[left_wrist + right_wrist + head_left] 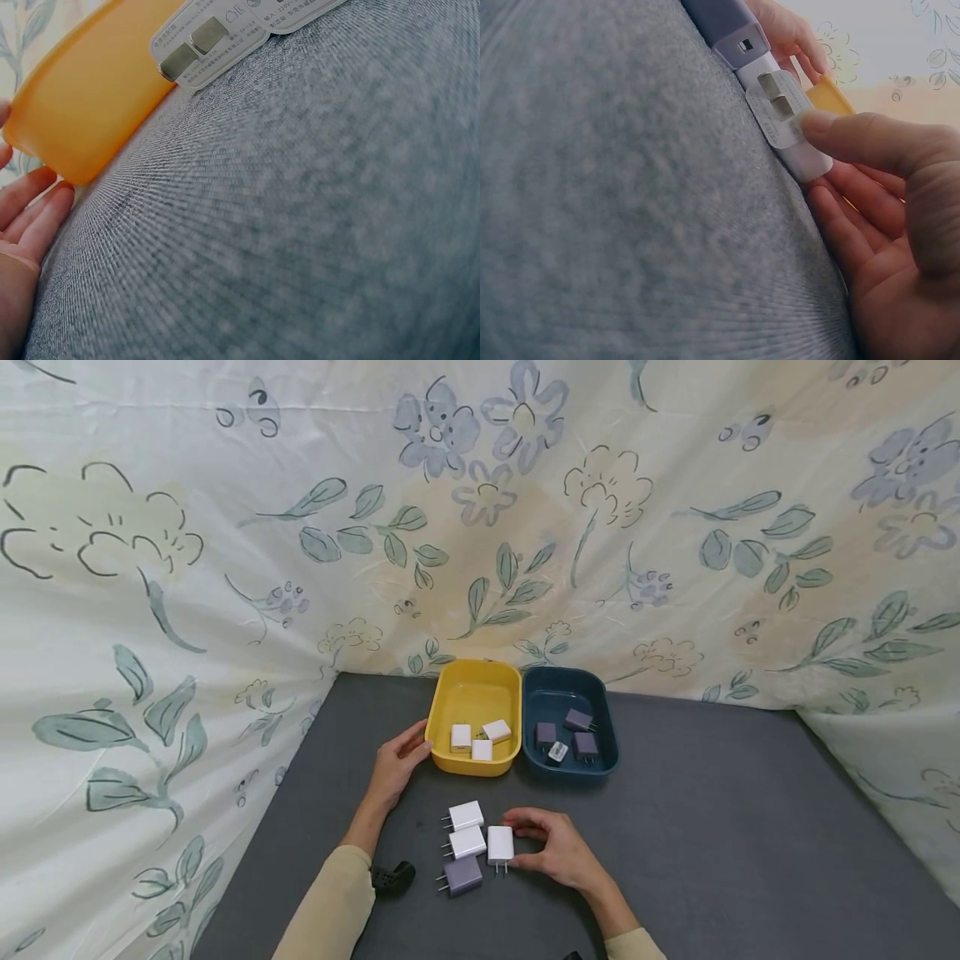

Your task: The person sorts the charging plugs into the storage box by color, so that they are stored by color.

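Note:
My right hand (558, 850) has its thumb and fingers at the right side of a white plug charger (500, 845), pinching it at the table; its two prongs point toward me. In the right wrist view the thumb lies at the edge of this charger's (802, 154) pronged face. Left of it, two white chargers (466, 816) and a purple-grey charger (462, 876) form a column, prongs to the left. My left hand (395, 768) touches the left side of a yellow tray (476, 766) with extended fingers (46, 217).
Inside the yellow tray lie three white chargers (461, 738). A dark blue tray (613, 752) stands right beside it, holding several purple-grey chargers (585, 745), one showing a white label. Floral cloth (480, 527) hangs behind and left of the dark grey table (712, 827).

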